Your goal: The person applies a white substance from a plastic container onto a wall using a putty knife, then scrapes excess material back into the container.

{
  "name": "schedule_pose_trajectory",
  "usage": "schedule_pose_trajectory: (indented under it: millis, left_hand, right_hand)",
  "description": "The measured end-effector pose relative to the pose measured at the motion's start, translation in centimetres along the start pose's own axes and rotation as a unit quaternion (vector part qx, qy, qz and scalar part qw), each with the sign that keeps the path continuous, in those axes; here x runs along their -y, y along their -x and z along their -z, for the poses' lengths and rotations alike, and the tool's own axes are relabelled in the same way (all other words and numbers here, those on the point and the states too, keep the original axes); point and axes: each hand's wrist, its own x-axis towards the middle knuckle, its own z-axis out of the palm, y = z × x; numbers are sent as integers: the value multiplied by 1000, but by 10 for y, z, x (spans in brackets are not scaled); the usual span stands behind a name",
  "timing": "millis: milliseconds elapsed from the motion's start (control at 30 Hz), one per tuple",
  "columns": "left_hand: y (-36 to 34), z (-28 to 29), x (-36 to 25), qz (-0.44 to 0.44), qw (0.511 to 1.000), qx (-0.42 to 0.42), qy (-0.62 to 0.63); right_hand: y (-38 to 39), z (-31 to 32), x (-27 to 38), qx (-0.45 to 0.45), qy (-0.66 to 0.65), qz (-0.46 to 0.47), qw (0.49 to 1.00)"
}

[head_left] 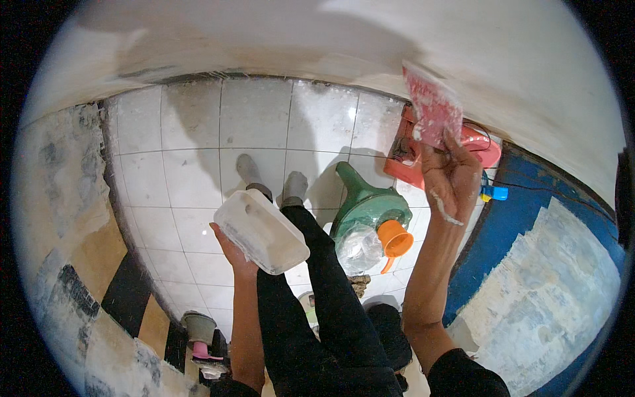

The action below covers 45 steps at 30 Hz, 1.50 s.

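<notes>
My left hand (231, 250) supports a white rectangular plastic tub (261, 231) from its left side and below. Whitish paste coats the inside of the tub. My right hand (453, 173), raised to the upper right, pinches a flat red putty spreader (433, 104) by its lower end. White paste is smeared over the spreader, and a streak of it lies on my wrist. The spreader is close to the pale wall (516, 73); I cannot tell whether it touches.
Right of my legs stands a green plastic stool (357, 187) with a clear plastic bag (359, 251) and an orange dipper (395, 239) on it. Behind are a red plastic item (402, 155) and a blue-yellow object (495, 192). A grey bucket (198, 324) sits lower left on the tiled floor (192, 178).
</notes>
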Motion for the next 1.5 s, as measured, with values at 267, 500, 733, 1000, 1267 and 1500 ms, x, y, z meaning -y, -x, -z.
schedule_pose_trajectory:
  millis: [267, 500, 733, 1000, 1267, 1500]
  left_hand:
    - [8, -19, 4, -41, 998, -52, -8]
    - [3, -20, 3, -48, 992, -100, -59]
    - [9, -1, 8, -30, 995, -91, -42]
    - [11, -24, 10, -30, 992, -123, -20]
    - [-3, -11, 7, -55, 976, -151, -149]
    - [-3, 0, 11, -15, 993, -85, -80]
  right_hand:
    - [-195, 106, -59, 99, 72, -101, 987]
    - [-234, 127, -34, 153, 251, -5, 956]
    - [-74, 29, 7, -33, 82, -13, 996]
    - [-157, 149, 36, -6, 81, -125, 989]
    - [-256, 174, 46, 348, 293, -14, 891]
    - [-114, 107, 70, 124, 44, -76, 988]
